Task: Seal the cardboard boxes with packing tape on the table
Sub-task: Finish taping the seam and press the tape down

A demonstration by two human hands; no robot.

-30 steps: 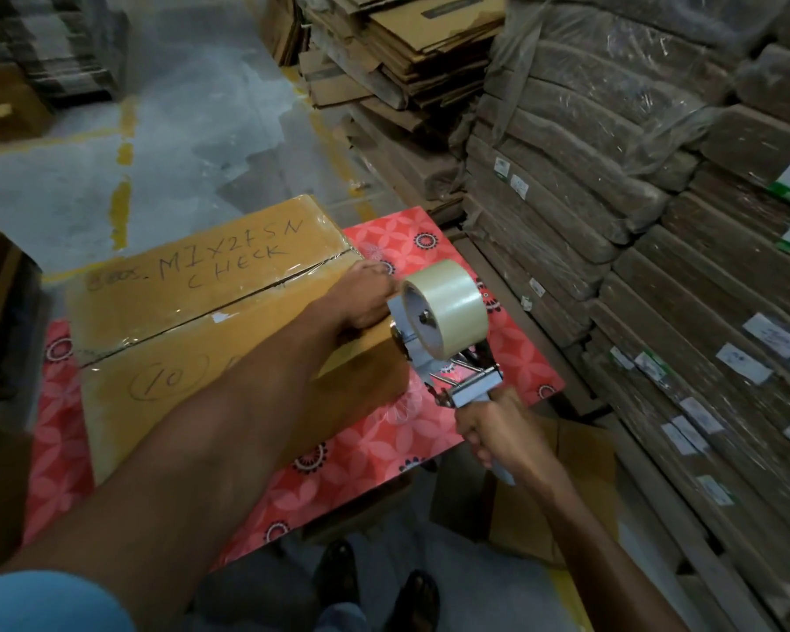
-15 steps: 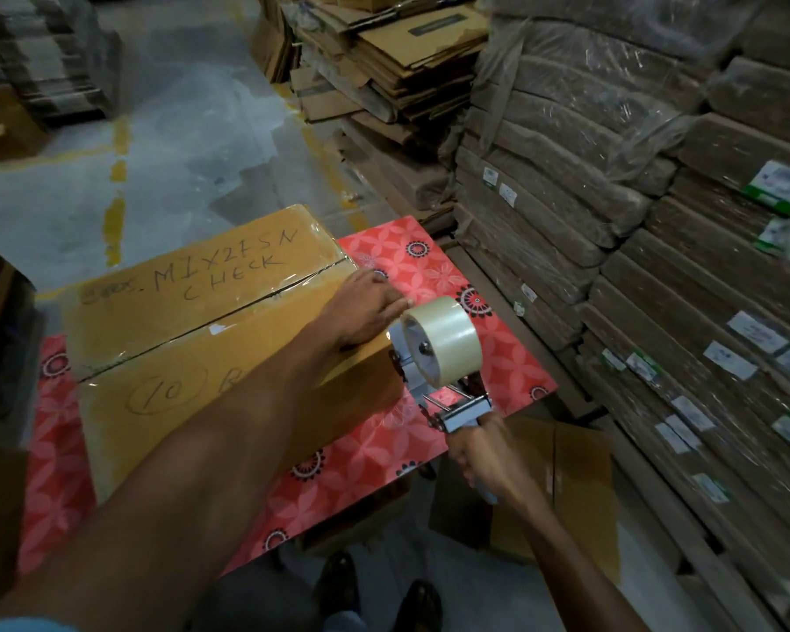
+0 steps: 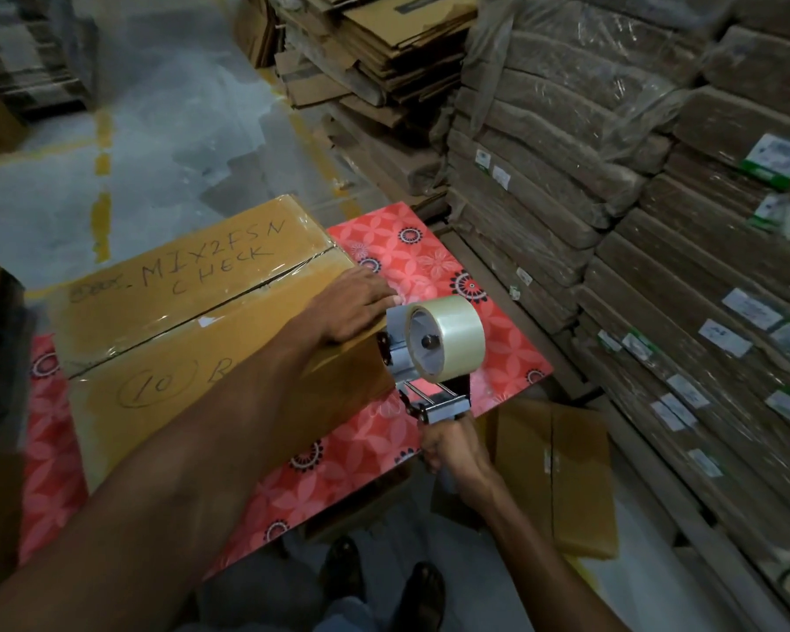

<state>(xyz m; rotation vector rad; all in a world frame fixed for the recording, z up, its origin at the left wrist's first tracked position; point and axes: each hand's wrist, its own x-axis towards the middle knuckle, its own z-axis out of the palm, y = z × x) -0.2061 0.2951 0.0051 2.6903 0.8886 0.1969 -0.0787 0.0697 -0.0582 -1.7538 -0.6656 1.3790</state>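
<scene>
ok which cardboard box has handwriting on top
The big cardboard box on the red table, under the left hand: marker reads MIX2FSN CHECK. The flat box on the floor shows no handwriting.

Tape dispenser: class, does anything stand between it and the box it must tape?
Nothing visible. The dispenser, gripped by the right hand, is at the end of the box; the left hand rests on top, clear of it.

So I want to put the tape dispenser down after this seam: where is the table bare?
Bare floral tablecloth lies right of the cardboard box, from the far corner to the near edge, and in a strip along the box's front. The tape dispenser, gripped by the right hand, crowds the box's right end, where the left hand presses the top.
</scene>
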